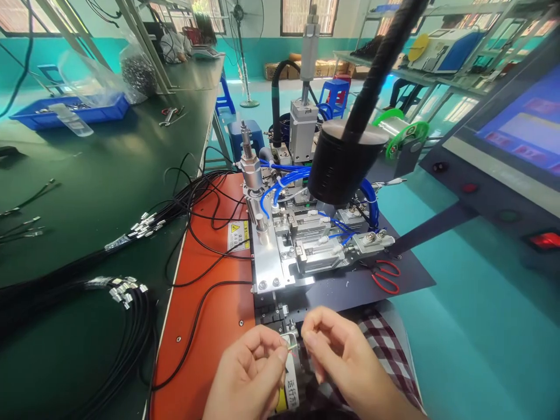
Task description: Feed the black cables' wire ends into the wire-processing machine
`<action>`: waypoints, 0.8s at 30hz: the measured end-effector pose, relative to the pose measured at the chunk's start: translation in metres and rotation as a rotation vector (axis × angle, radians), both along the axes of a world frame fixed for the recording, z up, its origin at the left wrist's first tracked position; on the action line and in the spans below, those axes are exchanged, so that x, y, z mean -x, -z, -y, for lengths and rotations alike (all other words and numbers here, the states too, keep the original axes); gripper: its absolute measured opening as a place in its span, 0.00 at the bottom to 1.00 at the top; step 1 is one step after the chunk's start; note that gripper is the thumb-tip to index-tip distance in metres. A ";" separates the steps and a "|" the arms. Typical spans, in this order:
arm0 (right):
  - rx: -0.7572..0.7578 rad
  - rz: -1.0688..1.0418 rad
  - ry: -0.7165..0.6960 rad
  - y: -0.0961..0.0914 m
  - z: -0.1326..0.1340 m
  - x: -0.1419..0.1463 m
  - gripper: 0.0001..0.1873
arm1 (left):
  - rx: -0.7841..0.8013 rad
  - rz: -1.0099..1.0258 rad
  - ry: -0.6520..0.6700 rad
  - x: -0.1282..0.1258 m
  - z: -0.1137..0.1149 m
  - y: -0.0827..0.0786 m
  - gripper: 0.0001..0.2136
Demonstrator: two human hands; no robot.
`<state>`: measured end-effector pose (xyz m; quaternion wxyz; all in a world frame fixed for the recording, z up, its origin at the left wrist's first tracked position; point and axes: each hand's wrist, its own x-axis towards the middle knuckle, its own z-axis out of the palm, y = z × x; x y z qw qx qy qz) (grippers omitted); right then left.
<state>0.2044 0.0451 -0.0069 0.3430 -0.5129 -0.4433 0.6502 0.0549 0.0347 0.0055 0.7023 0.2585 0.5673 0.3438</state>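
Observation:
My left hand (251, 370) is closed in a pinch at the bottom middle. Between its thumb and forefinger pokes the end of a thin wire (291, 348) with small pale and reddish tips. Just to the right, my right hand (339, 353) has thumb and forefinger pressed together; anything in that pinch is hidden or too small to name. A narrow gap separates the two hands. Directly beyond them stands a metal bench machine (271, 256) with blue air tubes (289, 177). Below the hands shows a label with yellow on it (291, 382).
Bundles of black cables (144, 326) with metal ends lie on the dark green table (126, 154) at left. Red-handled scissors (387, 277) rest on the machine's base plate. A black nozzle (345, 163) hangs over the machine. A control screen (525, 116) juts in at right.

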 end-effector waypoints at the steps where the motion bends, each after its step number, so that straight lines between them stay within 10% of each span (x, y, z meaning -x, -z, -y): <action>1: -0.013 0.018 -0.008 -0.002 0.000 0.001 0.12 | 0.000 0.005 -0.004 0.000 0.000 0.000 0.20; 24: 0.058 -0.039 0.050 -0.005 0.000 0.009 0.09 | 0.000 0.044 -0.022 -0.003 0.001 -0.002 0.17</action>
